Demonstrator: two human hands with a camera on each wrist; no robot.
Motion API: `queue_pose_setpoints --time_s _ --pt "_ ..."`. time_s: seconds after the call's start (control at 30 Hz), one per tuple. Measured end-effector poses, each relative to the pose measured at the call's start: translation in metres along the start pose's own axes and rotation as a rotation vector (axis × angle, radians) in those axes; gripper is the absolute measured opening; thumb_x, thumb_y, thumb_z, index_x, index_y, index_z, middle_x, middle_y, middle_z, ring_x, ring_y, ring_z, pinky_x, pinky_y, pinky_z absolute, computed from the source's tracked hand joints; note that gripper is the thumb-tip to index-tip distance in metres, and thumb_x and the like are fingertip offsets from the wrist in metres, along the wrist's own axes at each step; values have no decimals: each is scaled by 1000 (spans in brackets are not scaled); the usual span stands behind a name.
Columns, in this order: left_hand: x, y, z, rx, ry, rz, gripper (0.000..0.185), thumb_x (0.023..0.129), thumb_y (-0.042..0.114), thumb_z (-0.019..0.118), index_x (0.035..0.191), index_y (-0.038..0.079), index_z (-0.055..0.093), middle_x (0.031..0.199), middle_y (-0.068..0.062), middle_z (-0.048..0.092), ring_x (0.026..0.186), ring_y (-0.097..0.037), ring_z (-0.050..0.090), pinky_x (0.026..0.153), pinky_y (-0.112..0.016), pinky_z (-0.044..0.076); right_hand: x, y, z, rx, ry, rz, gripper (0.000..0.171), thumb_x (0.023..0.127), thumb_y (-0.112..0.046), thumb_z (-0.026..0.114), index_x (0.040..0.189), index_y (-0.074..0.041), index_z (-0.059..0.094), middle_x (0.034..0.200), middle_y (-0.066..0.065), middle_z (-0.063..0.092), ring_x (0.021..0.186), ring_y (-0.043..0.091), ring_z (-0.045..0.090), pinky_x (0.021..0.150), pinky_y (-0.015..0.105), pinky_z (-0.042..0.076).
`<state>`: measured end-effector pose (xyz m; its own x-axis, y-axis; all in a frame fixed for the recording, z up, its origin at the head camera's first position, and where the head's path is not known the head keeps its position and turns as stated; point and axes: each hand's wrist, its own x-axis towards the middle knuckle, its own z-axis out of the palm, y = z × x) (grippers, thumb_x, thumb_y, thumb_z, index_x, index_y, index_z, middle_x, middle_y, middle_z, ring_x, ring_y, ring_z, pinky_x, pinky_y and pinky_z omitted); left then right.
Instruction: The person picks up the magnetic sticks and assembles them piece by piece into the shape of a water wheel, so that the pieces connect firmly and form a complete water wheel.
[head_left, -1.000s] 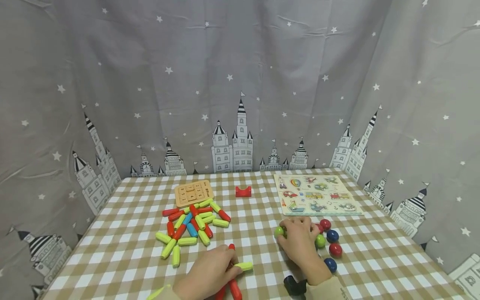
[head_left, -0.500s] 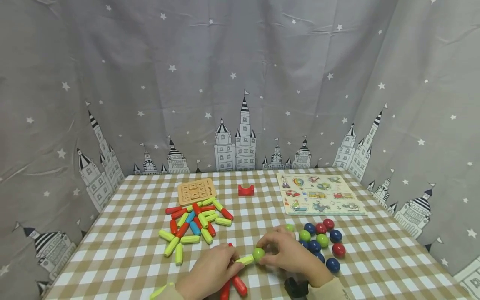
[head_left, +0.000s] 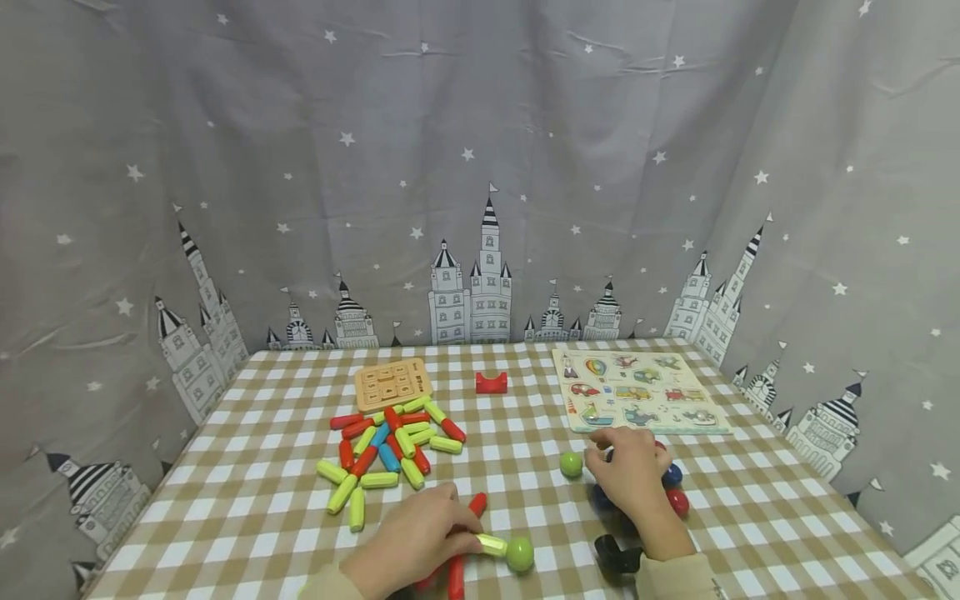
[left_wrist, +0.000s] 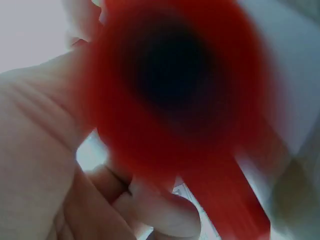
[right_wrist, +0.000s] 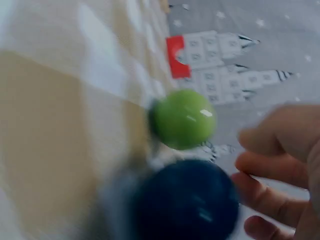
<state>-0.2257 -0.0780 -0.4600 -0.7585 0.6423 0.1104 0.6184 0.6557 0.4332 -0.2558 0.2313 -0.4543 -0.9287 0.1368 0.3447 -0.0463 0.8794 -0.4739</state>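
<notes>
Lower centre, the left hand [head_left: 416, 536] is pinching a yellow stick [head_left: 492, 545] (green ball [head_left: 520, 554] at its end); lower right, the right hand [head_left: 630, 472], fingers apart, is hovering over balls [head_left: 678, 502].

On the tabletop [head_left: 247, 508], a number board [head_left: 392, 385] lies left of the block [head_left: 491, 384], a picture board [head_left: 641, 393] right of it, a curtain [head_left: 375, 167] behind it. A peg heap [head_left: 388, 457] lies in front of the block, leftward; further pegs [head_left: 457, 575] and a single ball [head_left: 520, 554] farther in front; other balls [head_left: 677, 502] in front, rightward.
</notes>
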Motion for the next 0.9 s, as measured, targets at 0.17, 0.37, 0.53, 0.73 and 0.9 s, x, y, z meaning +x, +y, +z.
queue_pose_setpoints --time_s 0.17,0.37,0.53,0.73,0.9 --pt "-5 -6 -12 -7 -31 47 15 90 36 77 105 37 81 84 18 50 71 0 40 57 -18 36 -1 -3 14 -92 -112 -92 30 84 -27 80 111 -16 78 122 9 71 120 39 47 94 65 24" --pt "-3 -10 -14 -33 5 1 19 97 41 70 111 33 79 89 16 53 71 -1 45 60 -20 41 -7 -13 22 -48 -161 -160 28 80 -25 87 106 -18 78 110 1 74 114 30 53 92 57 29" --pt "6 -7 0 28 53 -131 28 95 48 71 107 24 79 84 15 55 67 -2 46 59 -23 41 -13 -26 23 103 -380 -295 29 83 -27 86 109 -17 77 97 -7 69 94 15 60 83 39 46" --pt "13 -4 5 22 42 -174 20 92 45 75 96 25 80 79 18 61 70 -2 49 62 -25 43 -16 -33 19 180 -472 -338 28 84 -26 85 109 -17 76 101 -8 70 90 11 61 80 34 48" --pt "14 -5 4 -8 49 -173 18 94 43 74 93 25 77 79 18 61 73 -2 49 63 -25 44 -15 -35 21 325 -538 -379 26 87 -25 83 110 -17 76 100 -11 70 87 8 60 76 26 49"
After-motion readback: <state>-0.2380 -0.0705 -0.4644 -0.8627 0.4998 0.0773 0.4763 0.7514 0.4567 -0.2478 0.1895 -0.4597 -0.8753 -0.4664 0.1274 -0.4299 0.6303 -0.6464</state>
